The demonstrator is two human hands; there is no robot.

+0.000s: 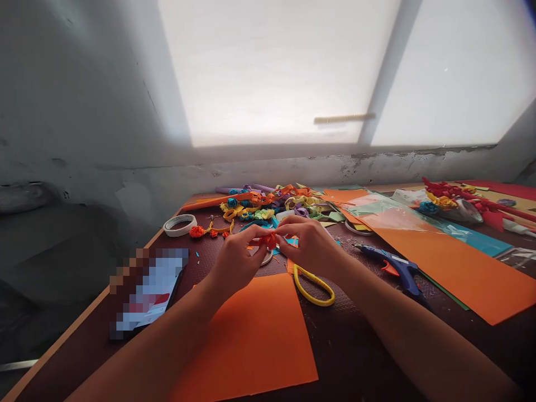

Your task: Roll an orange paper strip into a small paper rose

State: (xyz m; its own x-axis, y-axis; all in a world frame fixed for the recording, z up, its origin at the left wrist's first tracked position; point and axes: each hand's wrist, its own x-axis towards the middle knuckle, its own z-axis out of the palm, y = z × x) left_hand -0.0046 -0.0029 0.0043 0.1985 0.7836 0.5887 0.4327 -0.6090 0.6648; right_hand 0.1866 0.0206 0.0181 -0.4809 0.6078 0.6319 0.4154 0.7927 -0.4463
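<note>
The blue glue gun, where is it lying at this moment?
In the head view the blue glue gun lies on the table right of the right hand, beside the large orange sheet.

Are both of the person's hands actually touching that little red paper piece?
Touching. The head view shows the left hand and the right hand meeting at the red paper piece, with fingertips of both pinching it above the table.
</note>
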